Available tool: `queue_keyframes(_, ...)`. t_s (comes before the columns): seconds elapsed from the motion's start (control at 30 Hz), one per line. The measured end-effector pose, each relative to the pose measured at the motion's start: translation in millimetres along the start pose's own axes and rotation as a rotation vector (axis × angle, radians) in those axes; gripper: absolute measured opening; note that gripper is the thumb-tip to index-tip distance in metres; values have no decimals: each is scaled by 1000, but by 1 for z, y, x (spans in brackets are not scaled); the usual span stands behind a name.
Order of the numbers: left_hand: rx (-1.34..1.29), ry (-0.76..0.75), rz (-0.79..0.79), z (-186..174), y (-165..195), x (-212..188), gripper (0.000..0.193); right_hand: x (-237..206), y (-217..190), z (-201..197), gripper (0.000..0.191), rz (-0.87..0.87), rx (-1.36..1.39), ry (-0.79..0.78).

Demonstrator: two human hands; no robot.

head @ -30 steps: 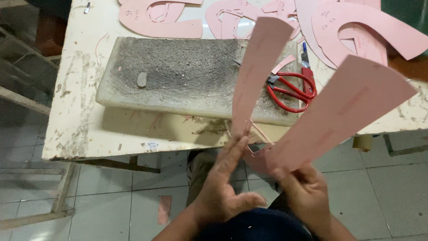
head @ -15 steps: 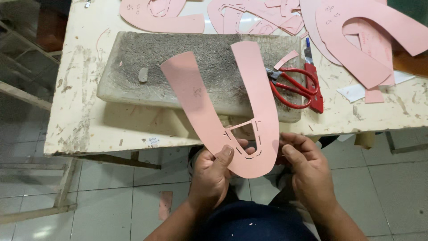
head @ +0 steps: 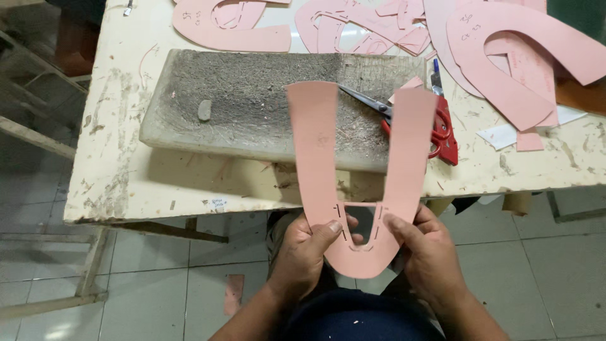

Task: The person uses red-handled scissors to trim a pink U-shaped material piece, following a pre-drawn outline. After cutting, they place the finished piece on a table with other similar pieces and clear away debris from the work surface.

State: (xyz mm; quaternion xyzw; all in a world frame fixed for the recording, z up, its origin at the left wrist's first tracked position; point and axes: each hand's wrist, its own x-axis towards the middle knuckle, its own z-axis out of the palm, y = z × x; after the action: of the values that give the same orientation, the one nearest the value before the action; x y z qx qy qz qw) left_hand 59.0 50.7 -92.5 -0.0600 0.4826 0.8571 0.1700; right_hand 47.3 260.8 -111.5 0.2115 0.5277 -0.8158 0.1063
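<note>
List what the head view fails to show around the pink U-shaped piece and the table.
- Pink U-shaped card cutout: its lower curve is partly covered by the left hand and right hand.
- Red-handled scissors: the cutout's right arm hides the pivot.
- Grey stone slab: the cutout covers part of its front.
- Pink cutouts pile: cut off by the top edge.

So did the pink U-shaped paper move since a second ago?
Yes. The pink U-shaped piece has turned. Before, its two arms splayed out to the right over the red scissors; now both hands hold it flat and upright, arms pointing straight up across the grey slab.
</note>
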Motion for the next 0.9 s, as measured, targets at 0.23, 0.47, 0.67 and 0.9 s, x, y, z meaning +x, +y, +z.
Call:
queue_keyframes(0.23,144,20,78,-3,11,1,24,10,4,-24,11,-204,-63,-150)
queue_keyframes(0.47,52,151,250,-20,19,12,22,17,8,-36,20,-155,-72,-36)
queue_keyframes(0.67,399,277,260,-23,12,13,22,16,-7,-48,21,-260,203,-17)
queue_keyframes(0.9,421,216,298,-16,16,8,21,5,-39,-32,31,-526,-266,38)
